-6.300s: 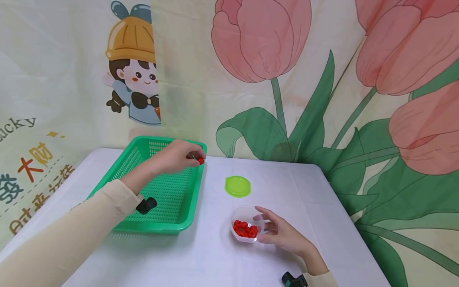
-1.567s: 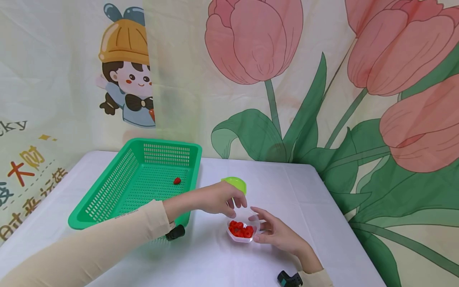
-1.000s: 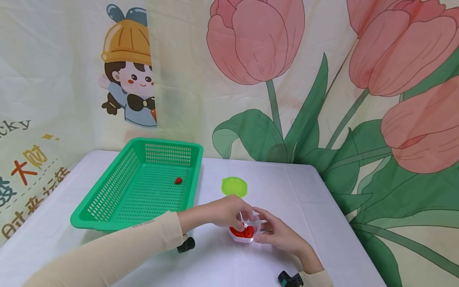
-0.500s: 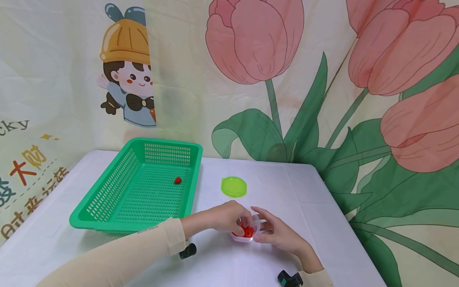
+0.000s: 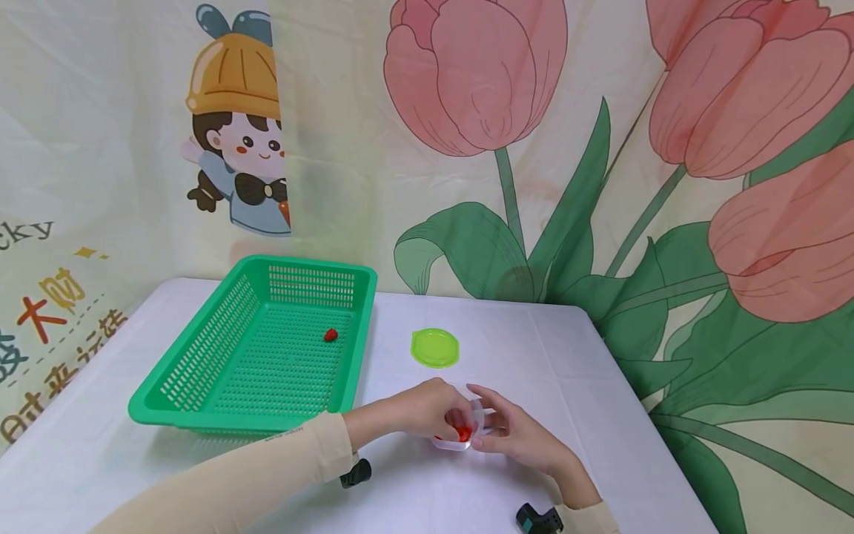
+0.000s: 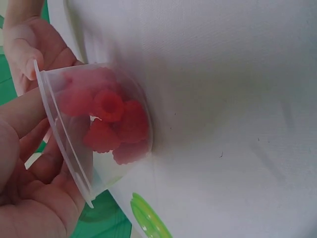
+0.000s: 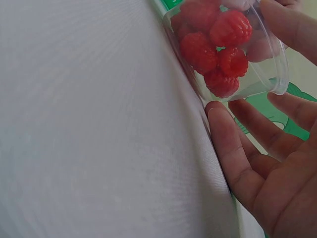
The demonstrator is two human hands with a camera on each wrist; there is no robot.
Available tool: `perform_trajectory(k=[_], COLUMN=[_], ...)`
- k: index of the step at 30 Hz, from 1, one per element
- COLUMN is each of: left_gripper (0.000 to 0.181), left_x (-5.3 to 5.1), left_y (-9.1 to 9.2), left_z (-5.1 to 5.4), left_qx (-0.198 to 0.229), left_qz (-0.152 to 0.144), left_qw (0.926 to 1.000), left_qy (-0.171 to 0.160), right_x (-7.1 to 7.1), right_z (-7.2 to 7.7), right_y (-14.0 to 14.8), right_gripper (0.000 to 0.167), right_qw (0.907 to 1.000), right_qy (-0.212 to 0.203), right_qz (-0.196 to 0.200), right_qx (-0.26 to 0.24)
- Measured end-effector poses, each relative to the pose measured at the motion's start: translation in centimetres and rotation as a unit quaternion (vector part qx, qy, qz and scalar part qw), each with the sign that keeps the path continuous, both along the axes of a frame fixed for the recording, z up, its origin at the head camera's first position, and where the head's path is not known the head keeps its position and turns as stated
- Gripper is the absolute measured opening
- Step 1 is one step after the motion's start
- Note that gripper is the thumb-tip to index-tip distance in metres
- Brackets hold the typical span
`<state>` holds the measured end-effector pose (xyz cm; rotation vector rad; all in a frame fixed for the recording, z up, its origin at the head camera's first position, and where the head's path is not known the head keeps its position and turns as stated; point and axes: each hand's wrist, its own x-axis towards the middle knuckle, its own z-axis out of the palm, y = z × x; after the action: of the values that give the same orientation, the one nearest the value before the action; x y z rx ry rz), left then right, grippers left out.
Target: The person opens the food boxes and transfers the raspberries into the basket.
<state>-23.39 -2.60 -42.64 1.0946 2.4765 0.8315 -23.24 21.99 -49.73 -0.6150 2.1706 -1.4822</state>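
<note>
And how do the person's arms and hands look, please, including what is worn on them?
The left hand and right hand are ungloved. The left sleeve is cream with small dark lettering; the right sleeve is cream too. The left wrist device is black; the right wrist device is black with a teal patch.

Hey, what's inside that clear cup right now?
Several red raspberries lie inside the clear cup. The left hand reaches in, covering some from above; what its fingertips touch is hidden.
</note>
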Motion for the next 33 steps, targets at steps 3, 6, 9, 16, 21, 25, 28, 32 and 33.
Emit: perform_trajectory(k=[3,6,9,16,21,25,28,32,33], left_gripper=[0.019,0.017,0.016,0.014,0.014,0.015,0.015,0.014,0.014], left_x=[0.0,0.1,0.0,0.0,0.1,0.0,0.1,0.1,0.1], left_y=[0.1,0.1,0.1,0.1,-0.2,-0.5,-0.8,-1.1,-1.2], left_z=[-0.2,-0.3,-0.5,-0.8,-0.4,0.0,0.4,1.0,1.1], left_qx=[0.005,0.012,0.013,0.006,0.009,0.015,0.021,0.019,0.017], left_qz=[0.003,0.004,0.002,0.0,0.008,0.01,0.007,0.013,0.016], left_qw=[1.0,0.9999,0.9999,0.9999,0.9999,0.9998,0.9997,0.9997,0.9997], left_qy=[0.0,0.002,0.007,0.012,0.005,0.011,0.012,0.005,0.002], right_x=[0.0,0.0,0.1,0.1,0.1,0.0,0.0,0.0,0.0], right_z=[0.0,0.1,0.1,0.2,0.2,0.1,0.1,0.1,0.1], right_y=[0.0,0.0,0.0,0.0,-0.1,-0.1,-0.1,-0.1,-0.1], right_gripper=[0.088,0.088,0.087,0.087,0.087,0.087,0.088,0.086,0.086], right_qw=[1.0,1.0,1.0,1.0,1.0,0.9999,0.9998,0.9997,0.9997], right_qy=[0.004,0.004,0.003,0.001,0.002,0.002,0.002,-0.001,-0.002], right_qz=[0.002,0.003,0.002,0.001,-0.003,-0.008,-0.011,-0.016,-0.017], right_qx=[-0.001,-0.003,-0.002,0.0,0.006,0.011,0.014,0.018,0.018])
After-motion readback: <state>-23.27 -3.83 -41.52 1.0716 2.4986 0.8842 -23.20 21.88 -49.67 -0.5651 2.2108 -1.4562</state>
